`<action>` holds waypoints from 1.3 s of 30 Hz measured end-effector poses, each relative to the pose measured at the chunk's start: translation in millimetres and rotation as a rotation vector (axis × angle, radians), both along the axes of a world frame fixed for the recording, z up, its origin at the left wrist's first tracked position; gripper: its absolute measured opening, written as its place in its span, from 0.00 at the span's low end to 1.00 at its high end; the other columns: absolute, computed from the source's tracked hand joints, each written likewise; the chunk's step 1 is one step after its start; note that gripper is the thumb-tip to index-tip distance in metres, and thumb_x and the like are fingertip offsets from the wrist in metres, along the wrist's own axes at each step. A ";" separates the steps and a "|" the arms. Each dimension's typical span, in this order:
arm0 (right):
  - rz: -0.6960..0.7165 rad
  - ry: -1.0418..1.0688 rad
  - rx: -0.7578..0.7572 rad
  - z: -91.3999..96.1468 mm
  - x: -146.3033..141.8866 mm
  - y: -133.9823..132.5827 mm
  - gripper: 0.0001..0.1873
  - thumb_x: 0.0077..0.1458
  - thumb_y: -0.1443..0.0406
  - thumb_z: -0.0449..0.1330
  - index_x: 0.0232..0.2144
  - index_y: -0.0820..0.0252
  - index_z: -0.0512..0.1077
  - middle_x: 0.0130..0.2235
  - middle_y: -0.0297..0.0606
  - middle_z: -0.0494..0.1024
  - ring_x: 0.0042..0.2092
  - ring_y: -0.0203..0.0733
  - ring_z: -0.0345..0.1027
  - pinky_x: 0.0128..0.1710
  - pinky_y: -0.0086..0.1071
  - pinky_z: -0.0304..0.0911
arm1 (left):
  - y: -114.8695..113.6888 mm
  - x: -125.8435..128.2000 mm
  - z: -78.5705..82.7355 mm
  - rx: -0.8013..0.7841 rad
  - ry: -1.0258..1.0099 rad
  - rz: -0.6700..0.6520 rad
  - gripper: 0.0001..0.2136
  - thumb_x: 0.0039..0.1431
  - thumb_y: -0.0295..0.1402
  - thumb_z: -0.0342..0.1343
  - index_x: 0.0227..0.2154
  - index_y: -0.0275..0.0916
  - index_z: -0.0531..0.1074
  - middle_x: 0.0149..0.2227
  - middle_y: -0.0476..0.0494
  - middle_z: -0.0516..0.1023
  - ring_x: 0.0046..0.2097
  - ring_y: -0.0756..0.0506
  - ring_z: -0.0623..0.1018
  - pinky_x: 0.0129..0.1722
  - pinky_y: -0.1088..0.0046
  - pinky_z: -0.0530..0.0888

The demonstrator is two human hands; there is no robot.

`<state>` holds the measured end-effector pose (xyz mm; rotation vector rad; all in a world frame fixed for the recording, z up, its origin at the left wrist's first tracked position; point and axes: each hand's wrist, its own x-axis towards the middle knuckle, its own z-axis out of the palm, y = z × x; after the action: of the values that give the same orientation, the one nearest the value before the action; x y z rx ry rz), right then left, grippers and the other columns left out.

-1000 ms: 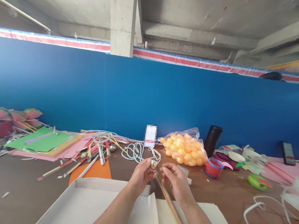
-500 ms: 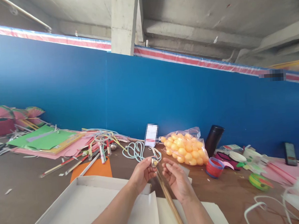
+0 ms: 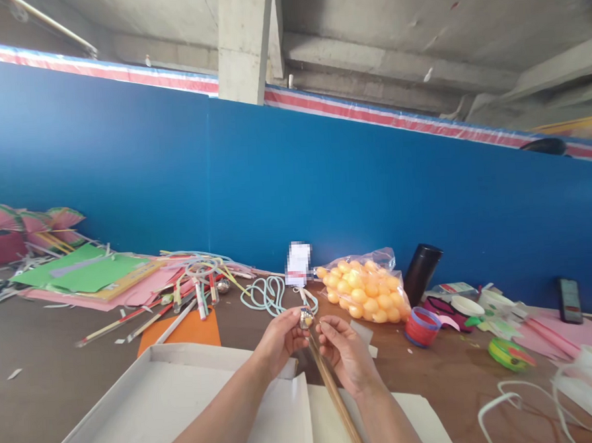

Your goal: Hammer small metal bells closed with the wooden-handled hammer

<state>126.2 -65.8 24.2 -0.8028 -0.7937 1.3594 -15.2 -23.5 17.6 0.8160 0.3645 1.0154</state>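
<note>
My left hand [image 3: 280, 341] is closed, thumb and fingertips pinching a small shiny silver ball [image 3: 306, 319], which looks like a bell. Just to its right, my right hand [image 3: 345, 351] is closed in a pinch close to the ball. Whatever sits between those fingertips is too small to make out. Thin wooden sticks [image 3: 338, 398] run from below the ball down towards me, between my forearms. Behind the hands lies a coil of pale blue cord [image 3: 265, 296].
A bag of orange balls [image 3: 362, 294] lies beyond my right hand, beside a black bottle [image 3: 422, 273] and a red-and-blue tub [image 3: 422, 327]. A shallow white box [image 3: 186, 392] is under my left arm. Green paper [image 3: 100, 275] and sticks lie left; a blue partition [image 3: 298, 175] stands behind.
My right hand has come slightly closer to the silver ball, and its thumb and fingertips have drawn together. My left hand keeps the ball in about the same place.
</note>
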 end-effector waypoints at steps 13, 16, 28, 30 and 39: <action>0.084 -0.082 0.051 3.6 -1.4 -4.6 0.07 0.48 0.65 0.62 0.29 0.63 0.70 0.26 0.33 0.72 0.18 0.23 0.54 0.12 0.17 0.47 | -3.3 -1.9 0.4 0.090 0.064 -0.081 0.14 0.53 0.36 0.54 0.41 0.33 0.70 0.29 0.43 0.71 0.28 0.52 0.71 0.26 0.78 0.69; 0.071 -0.099 0.031 5.8 -0.8 -6.2 0.08 0.47 0.64 0.62 0.29 0.62 0.70 0.26 0.33 0.72 0.17 0.22 0.52 0.11 0.17 0.42 | -3.8 -2.1 0.7 0.091 0.069 -0.084 0.14 0.53 0.36 0.54 0.41 0.33 0.70 0.30 0.42 0.71 0.28 0.52 0.71 0.26 0.77 0.69; 0.045 -0.111 -0.037 5.8 4.5 -8.2 0.10 0.44 0.63 0.64 0.28 0.63 0.69 0.27 0.33 0.73 0.16 0.21 0.46 0.11 0.17 0.35 | -5.1 -2.2 2.5 0.121 0.103 -0.100 0.15 0.52 0.36 0.54 0.41 0.33 0.70 0.30 0.41 0.71 0.29 0.51 0.71 0.26 0.76 0.68; 0.044 -0.109 -0.041 6.5 4.2 -8.5 0.10 0.44 0.63 0.64 0.28 0.63 0.70 0.26 0.33 0.73 0.16 0.21 0.46 0.12 0.17 0.35 | -5.3 -2.0 2.4 0.127 0.104 -0.100 0.15 0.52 0.37 0.54 0.41 0.33 0.70 0.30 0.41 0.71 0.29 0.51 0.71 0.26 0.76 0.68; 0.034 -0.121 -0.040 7.4 4.6 -9.1 0.11 0.41 0.62 0.65 0.27 0.63 0.70 0.25 0.32 0.72 0.16 0.21 0.44 0.12 0.18 0.36 | -6.6 -2.1 3.1 0.134 0.116 -0.091 0.16 0.51 0.37 0.55 0.41 0.34 0.71 0.31 0.41 0.72 0.30 0.50 0.72 0.26 0.76 0.68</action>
<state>130.8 -74.9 31.6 -0.9131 -0.8808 1.3704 -17.2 -30.1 20.7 1.0063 0.3577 0.9168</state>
